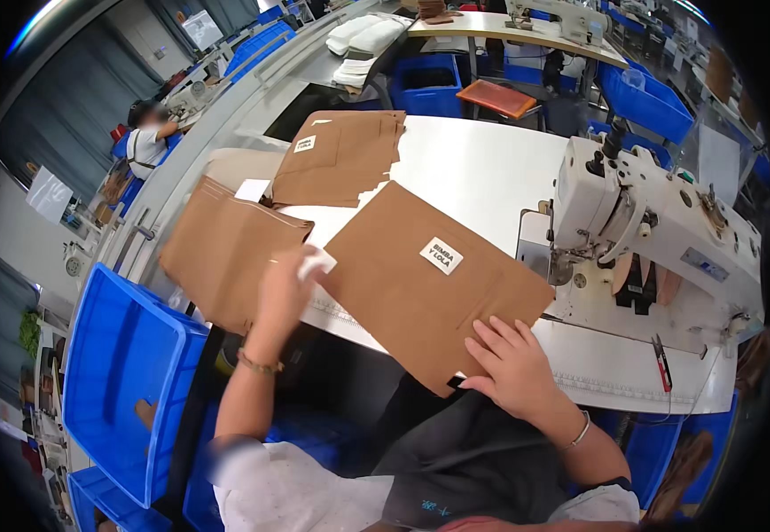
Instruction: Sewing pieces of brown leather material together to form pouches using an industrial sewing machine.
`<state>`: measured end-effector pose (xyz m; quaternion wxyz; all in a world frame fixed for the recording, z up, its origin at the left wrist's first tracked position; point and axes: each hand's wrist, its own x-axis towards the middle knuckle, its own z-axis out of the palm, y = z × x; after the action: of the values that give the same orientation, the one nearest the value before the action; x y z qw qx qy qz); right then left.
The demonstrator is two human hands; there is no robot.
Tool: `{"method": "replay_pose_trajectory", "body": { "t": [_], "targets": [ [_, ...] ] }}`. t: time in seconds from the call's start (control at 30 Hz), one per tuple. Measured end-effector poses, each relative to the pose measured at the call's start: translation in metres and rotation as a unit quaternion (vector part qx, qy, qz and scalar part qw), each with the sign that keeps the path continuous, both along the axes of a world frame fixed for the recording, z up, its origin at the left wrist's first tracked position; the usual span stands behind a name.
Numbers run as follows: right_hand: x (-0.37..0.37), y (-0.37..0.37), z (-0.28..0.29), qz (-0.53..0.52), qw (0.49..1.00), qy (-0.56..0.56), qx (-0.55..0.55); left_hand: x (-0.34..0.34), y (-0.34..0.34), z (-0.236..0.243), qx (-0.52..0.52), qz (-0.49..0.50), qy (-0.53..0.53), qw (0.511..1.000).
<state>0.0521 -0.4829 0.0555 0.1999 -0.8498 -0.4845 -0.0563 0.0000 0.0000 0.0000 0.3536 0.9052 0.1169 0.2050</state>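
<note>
Brown panel point(385, 284): on the white surface point(456, 160), long axis upper left to lower right, just right of our left hand point(284, 284). Our right hand point(513, 368), touching: palm down on its lower right end, fingers spread. Left fingers: bent at a white slip point(318, 263); blurred, we cannot tell the hold.

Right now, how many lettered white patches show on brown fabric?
2: one patch on the piece under your right hand, another patch on the far pile; more may be hidden.
</note>
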Motion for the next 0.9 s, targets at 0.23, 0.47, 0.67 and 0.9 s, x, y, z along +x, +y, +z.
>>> {"method": "replay_pose_trajectory", "body": {
  "t": [0.23,0.47,0.67,0.9],
  "targets": [
    [0.007,-0.004,0.001,0.08,0.991,0.046,0.097,-0.057,0.06,0.08,-0.079,0.115,0.155,0.978],
    [0.006,0.001,0.009,-0.024,0.999,0.013,0.028,0.006,-0.05,0.14,-0.229,-0.148,0.057,0.96],
    [0.008,0.002,0.001,-0.028,0.999,0.021,0.041,0.068,-0.21,0.126,0.01,-0.419,0.154,0.895],
    [0.004,0.004,-0.029,0.002,0.882,0.325,0.341,0.106,-0.284,0.071,0.157,-0.295,-0.017,0.942]
  ]
}}
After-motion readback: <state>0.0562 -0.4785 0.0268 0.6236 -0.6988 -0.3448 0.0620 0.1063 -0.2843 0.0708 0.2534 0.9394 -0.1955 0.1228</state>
